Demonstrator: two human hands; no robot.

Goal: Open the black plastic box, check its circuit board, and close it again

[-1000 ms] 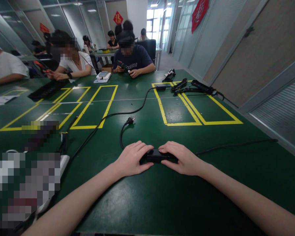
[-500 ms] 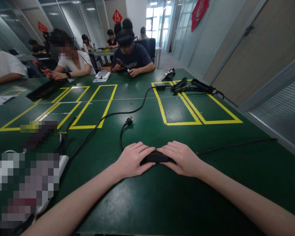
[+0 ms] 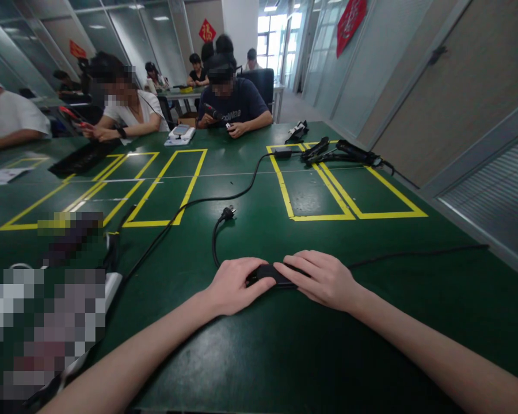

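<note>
- The left hand [image 3: 242,286] grips the left end of a black adapter [image 3: 280,277], thumb on its near side, fingers curled around the far side.
- The right hand [image 3: 326,280] lies with fingers extended over the adapter's right part; its thumb is hidden, so I cannot tell whether it grips.
- The adapter sits between both hands, low over the green table [image 3: 259,356].
- Beyond the left hand, a short cord [image 3: 214,244] curves up to a plug [image 3: 228,213]; its near end is hidden.
- From behind the right hand, a thin cord [image 3: 414,253] runs off rightward.
- Farther ahead, a long cable [image 3: 207,199] crosses the table, near yellow tape [image 3: 323,218] outlines.
- Well beyond the hands, a co-worker in a dark shirt [image 3: 252,98] sits at the far edge.
</note>
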